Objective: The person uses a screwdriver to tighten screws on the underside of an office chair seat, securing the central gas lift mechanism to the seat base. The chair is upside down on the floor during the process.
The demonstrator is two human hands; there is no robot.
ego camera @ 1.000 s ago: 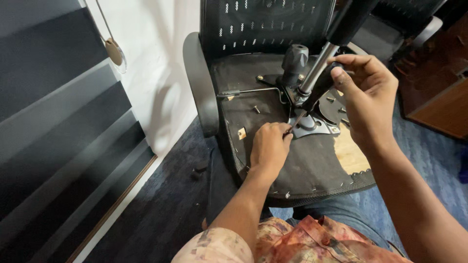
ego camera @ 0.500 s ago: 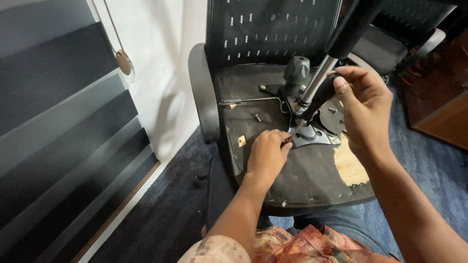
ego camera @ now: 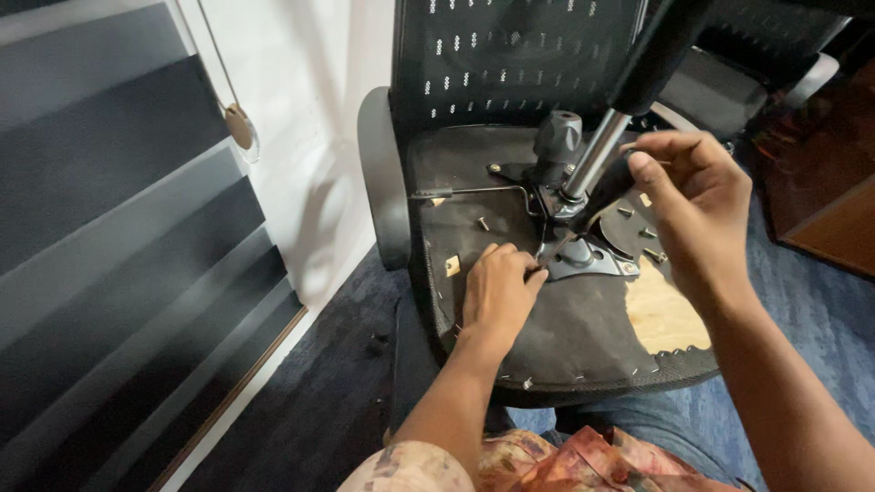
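Right hand (ego camera: 697, 205) angling screwdriver (ego camera: 597, 200) down, left hand (ego camera: 499, 292) steadying its tip

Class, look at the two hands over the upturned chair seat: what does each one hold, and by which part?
The right hand grips a screwdriver by its black handle. The left hand pinches something small at the tool's tip on the metal plate; what it is cannot be told.

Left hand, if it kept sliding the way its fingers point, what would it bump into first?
Probably the metal mounting plate under the seat: the left hand points its fingertips right at the plate's edge, beside the screwdriver tip.
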